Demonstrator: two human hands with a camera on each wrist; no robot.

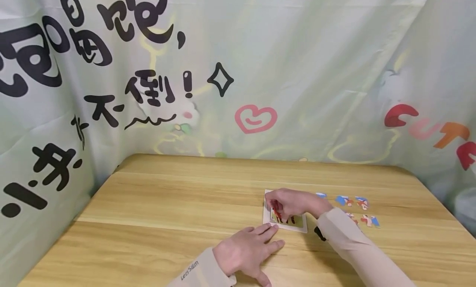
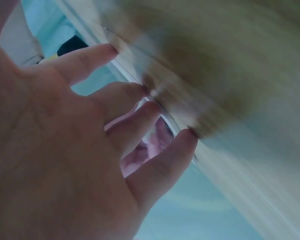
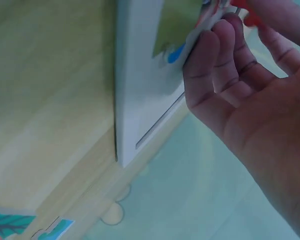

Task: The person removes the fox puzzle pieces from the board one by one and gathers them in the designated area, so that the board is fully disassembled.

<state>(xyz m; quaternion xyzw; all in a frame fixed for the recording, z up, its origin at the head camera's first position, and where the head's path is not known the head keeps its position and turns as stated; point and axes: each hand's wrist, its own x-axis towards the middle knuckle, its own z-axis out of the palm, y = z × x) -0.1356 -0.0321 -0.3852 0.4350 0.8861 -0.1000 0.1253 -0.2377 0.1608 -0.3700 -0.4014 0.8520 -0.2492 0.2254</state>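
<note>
a: what is the right hand (image 1: 291, 202) up to?

b: its fingers are curled, pinching a small puzzle piece marked with red (image 1: 275, 211). they cover most of it, so i can't make out its outline.

a: where is that piece, then?

b: at the left part of a flat rectangular puzzle board with a white rim (image 1: 266, 216). the board lies on the light wood-grain desk (image 1: 148, 196), right of centre. inside the rim i see olive green and dark brown shapes, and the right wrist view shows a pale stretch too, with a bit of blue near the fingertips.

a: and the left hand (image 1: 249, 249)?

b: fingers spread wide, back of the hand upward, holding nothing. a fingertip meets the board's near edge; how hard it presses, i can't tell.

a: any other pieces?

b: yes, loose puzzle pieces in blue, white and reddish brown (image 1: 362, 203), in two rough rows on the desk, right of the board. the right arm partly hides some.

a: what about the surroundings?

b: pale beige sleeves (image 1: 357, 241), with small dark lettering by the left cuff. behind the desk hangs a pale green fabric curtain (image 1: 316, 51) with large black characters, a pink heart outline and colourful letters.
</note>
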